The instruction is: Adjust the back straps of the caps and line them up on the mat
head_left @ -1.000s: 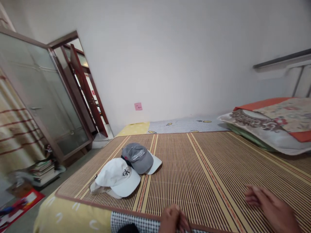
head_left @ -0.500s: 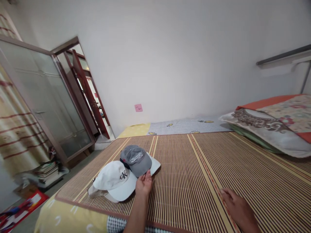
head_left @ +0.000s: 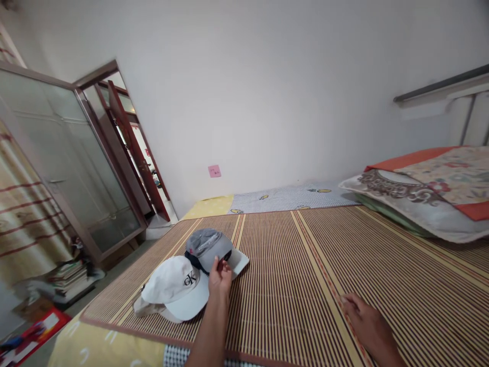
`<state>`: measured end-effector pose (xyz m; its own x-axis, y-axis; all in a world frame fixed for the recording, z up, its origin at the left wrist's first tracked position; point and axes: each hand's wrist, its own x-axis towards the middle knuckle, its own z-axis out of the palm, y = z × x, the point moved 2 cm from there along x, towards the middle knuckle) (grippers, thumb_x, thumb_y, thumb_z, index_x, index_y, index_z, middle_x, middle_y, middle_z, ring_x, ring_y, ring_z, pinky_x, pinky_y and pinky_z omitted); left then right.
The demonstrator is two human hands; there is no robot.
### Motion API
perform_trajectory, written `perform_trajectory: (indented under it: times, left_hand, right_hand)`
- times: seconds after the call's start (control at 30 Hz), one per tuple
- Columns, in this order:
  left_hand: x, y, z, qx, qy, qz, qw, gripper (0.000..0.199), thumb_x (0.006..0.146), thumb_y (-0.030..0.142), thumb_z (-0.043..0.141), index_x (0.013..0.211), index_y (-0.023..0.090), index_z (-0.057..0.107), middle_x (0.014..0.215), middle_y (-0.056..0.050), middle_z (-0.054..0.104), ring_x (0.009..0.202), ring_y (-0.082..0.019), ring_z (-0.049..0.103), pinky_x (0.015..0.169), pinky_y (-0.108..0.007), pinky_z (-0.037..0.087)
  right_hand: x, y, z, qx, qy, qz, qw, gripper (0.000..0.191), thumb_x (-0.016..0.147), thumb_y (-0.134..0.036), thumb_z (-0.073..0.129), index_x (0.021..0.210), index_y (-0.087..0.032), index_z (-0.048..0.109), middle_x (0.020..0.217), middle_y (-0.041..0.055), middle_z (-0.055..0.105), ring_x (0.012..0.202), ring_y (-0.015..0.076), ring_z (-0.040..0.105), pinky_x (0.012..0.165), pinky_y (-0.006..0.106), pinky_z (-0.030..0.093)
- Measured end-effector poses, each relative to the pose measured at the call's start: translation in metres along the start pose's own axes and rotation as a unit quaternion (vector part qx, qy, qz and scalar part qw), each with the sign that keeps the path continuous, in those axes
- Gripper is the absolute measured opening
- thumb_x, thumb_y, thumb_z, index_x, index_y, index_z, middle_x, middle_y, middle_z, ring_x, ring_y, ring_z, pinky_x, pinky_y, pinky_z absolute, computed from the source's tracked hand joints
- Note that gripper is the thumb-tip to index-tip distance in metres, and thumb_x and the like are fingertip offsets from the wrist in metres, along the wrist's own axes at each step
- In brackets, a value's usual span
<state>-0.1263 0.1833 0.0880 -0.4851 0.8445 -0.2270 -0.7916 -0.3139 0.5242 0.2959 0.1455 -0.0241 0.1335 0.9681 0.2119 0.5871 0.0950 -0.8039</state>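
A grey cap lies on the striped bamboo mat over a bed, its front lifted a little off its pale brim. My left hand pinches the grey cap's front edge. Beside it, nearer the bed's corner, a white cap with a black logo rests flat, its brim next to my left wrist. Fingers spread, my right hand presses flat on the mat at the lower right and holds nothing.
Pillows are stacked at the right end of the bed below a metal headboard. A glass-panelled door and an open doorway stand to the left. Books and papers lie on the floor beside the bed.
My left hand rose from the near bed edge, reached the grey cap and took hold of its front, lifting it slightly. My right hand slid a little left on the mat.
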Motion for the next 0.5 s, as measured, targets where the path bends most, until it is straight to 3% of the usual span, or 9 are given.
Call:
perform_trajectory:
  times: [0.1,0.2,0.37,0.5]
  left_hand:
    - [-0.019,0.001,0.021,-0.016,-0.029,0.004,0.999,0.012,0.093,0.008,0.064,0.084,0.015,0.061,0.068,0.005,0.063,0.049,-0.005,0.053,0.046,-0.014,0.043]
    - [-0.055,-0.016,0.034,-0.024,-0.08,-0.01,0.996,0.016,0.087,0.002,0.067,0.084,0.017,0.063,0.071,0.005,0.066,0.054,-0.006,0.058,0.052,-0.015,0.048]
    - [-0.124,-0.088,0.023,-0.004,-0.115,-0.103,0.988,0.02,0.08,-0.003,0.072,0.085,0.016,0.066,0.083,-0.001,0.074,0.068,-0.011,0.068,0.056,-0.018,0.053]
    - [-0.157,-0.151,-0.003,0.023,-0.069,-0.246,0.966,0.019,0.091,-0.001,0.062,0.077,0.012,0.064,0.075,-0.005,0.074,0.064,-0.011,0.071,0.062,-0.02,0.058]
  right_hand:
    - [0.0,-0.003,-0.002,0.003,0.008,0.004,1.0,0.042,0.085,-0.06,0.041,0.085,-0.026,0.066,0.078,0.0092,0.079,0.072,0.0289,0.075,0.06,0.031,0.051]
    - [-0.001,-0.004,-0.003,0.01,-0.008,0.023,1.0,0.045,0.085,-0.062,0.041,0.088,-0.026,0.067,0.083,0.0103,0.08,0.074,0.0288,0.075,0.058,0.031,0.05]
    - [-0.001,-0.004,-0.003,0.054,0.005,0.024,0.998,0.051,0.086,-0.066,0.042,0.087,-0.024,0.071,0.079,0.0096,0.078,0.074,0.0283,0.073,0.062,0.033,0.051]
    - [0.003,-0.001,-0.003,0.209,-0.006,0.081,0.974,0.07,0.085,-0.077,0.041,0.094,-0.018,0.075,0.089,0.0153,0.08,0.072,0.0265,0.073,0.067,0.036,0.056]
